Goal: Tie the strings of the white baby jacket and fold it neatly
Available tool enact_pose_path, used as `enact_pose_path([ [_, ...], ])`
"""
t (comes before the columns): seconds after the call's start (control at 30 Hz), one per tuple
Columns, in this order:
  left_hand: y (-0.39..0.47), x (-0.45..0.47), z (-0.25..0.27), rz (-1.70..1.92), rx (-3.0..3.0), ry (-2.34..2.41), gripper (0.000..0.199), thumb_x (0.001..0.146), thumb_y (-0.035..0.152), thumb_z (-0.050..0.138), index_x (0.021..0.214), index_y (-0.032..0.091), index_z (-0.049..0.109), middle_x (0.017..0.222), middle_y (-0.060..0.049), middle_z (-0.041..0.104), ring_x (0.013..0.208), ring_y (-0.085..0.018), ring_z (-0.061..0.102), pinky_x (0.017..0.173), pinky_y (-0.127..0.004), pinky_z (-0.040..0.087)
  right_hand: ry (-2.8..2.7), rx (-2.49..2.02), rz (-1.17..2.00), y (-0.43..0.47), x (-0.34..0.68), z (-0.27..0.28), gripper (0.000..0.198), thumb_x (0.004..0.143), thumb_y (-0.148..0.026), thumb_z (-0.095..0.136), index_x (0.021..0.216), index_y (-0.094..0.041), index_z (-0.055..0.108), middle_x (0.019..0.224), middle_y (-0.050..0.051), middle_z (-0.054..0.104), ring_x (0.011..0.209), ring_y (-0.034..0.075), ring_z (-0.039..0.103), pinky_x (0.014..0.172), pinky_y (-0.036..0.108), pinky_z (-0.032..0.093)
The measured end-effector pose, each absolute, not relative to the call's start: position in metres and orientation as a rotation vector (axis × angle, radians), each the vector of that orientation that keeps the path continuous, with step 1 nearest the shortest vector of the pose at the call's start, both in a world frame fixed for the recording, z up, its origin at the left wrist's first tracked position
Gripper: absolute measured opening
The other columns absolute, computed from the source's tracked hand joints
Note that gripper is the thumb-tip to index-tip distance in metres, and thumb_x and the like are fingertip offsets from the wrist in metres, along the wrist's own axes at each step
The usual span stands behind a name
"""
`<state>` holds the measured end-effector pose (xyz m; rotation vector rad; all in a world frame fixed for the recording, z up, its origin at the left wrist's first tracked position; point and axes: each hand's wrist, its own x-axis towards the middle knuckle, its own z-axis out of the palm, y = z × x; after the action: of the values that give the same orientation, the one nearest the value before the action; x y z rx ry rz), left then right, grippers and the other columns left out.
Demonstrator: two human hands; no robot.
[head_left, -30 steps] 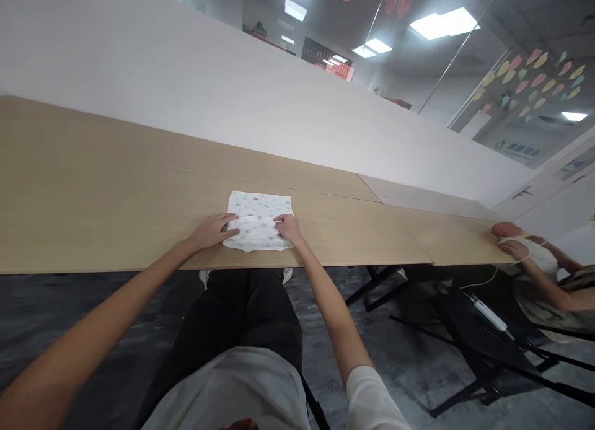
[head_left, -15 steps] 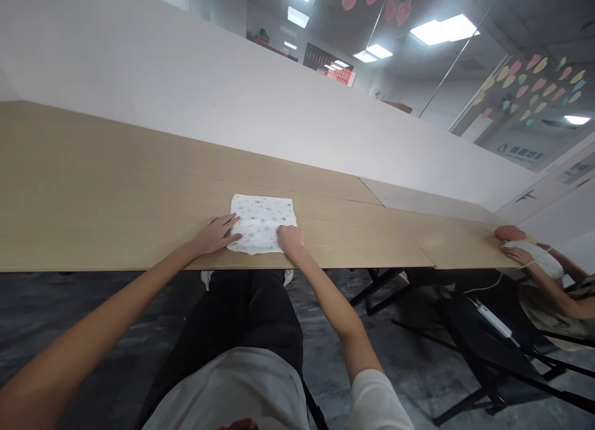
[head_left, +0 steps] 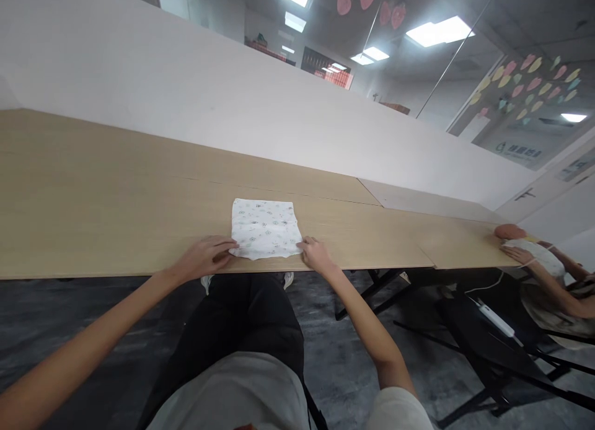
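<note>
A white cloth [head_left: 266, 227] with a small printed pattern lies flat on the wooden table [head_left: 139, 213], close to its front edge. It looks folded into a rough square. My left hand [head_left: 207, 256] pinches the cloth's near left corner between thumb and fingers. At the near right corner, my right hand [head_left: 317, 254] grips the cloth's edge with its fingertips. Both hands rest low at the tabletop.
A white wall with glass above [head_left: 223, 101] runs behind the table. At the far right a person's hand [head_left: 518, 254] rests by a doll-like object [head_left: 534, 250]. A black chair [head_left: 493, 337] with a white power strip [head_left: 496, 320] stands below.
My right hand has moved off the cloth's surface to its near right corner. My left hand has slid down from the left side to the near left corner and closed on it.
</note>
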<state>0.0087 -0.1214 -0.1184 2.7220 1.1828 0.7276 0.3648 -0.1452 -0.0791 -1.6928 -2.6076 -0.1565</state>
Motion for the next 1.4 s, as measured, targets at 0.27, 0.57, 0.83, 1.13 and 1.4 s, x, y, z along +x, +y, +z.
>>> enact_pose_path([
  [0.27, -0.115, 0.012, -0.111, 0.661, 2.595, 1.209, 0.061, 0.087, 0.069, 0.04, 0.11, 0.025, 0.075, 0.12, -0.009, 0.072, 0.112, -0.029, 0.065, 0.101, -0.04, 0.048, -2.555, -1.556, -0.109, -0.136, 0.378, -0.094, 0.038, 0.097, -0.009, 0.042, 0.123, -0.016, 0.068, 0.117, 0.014, 0.068, 0.109, 0.022, 0.061, 0.094, 0.031, 0.046],
  [0.57, -0.1, 0.018, -0.12, 0.616, 2.683, 1.13, 0.059, 0.093, 0.061, 0.029, 0.102, 0.026, 0.077, 0.116, -0.011, 0.072, 0.11, -0.028, 0.064, 0.101, -0.043, 0.047, -2.451, -1.429, 0.03, -0.135, 0.379, -0.097, 0.031, 0.097, -0.015, 0.049, 0.12, -0.015, 0.069, 0.114, 0.014, 0.064, 0.109, 0.021, 0.058, 0.099, 0.033, 0.044],
  [0.83, -0.108, 0.005, -0.098, 0.6, 2.664, 1.148, 0.056, 0.094, 0.054, 0.027, 0.11, 0.026, 0.073, 0.117, -0.008, 0.072, 0.108, -0.028, 0.064, 0.1, -0.041, 0.047, -2.243, -1.24, 0.441, -0.142, 0.375, -0.071, 0.025, 0.097, -0.021, 0.047, 0.109, -0.016, 0.068, 0.122, 0.013, 0.065, 0.115, 0.021, 0.058, 0.104, 0.036, 0.041],
  [1.13, -0.102, 0.005, -0.037, 0.602, 2.521, 1.198, 0.072, 0.09, 0.073, 0.025, 0.132, 0.029, 0.063, 0.135, -0.005, 0.064, 0.121, -0.031, 0.058, 0.107, -0.039, 0.042, -1.81, -1.35, 0.722, -0.118, 0.36, -0.036, 0.021, 0.087, -0.024, 0.044, 0.071, -0.018, 0.056, 0.077, 0.001, 0.062, 0.077, 0.017, 0.055, 0.075, 0.024, 0.043],
  [1.4, -0.018, 0.018, -0.037, 0.744, 2.192, 1.233, 0.078, 0.077, 0.078, 0.044, 0.123, 0.02, 0.067, 0.128, -0.013, 0.067, 0.111, -0.03, 0.063, 0.094, -0.039, 0.053, -1.511, -1.606, 0.761, -0.041, 0.335, -0.058, 0.023, 0.081, -0.013, 0.043, 0.059, -0.019, 0.044, 0.054, -0.006, 0.037, 0.055, 0.01, 0.038, 0.055, 0.02, 0.032],
])
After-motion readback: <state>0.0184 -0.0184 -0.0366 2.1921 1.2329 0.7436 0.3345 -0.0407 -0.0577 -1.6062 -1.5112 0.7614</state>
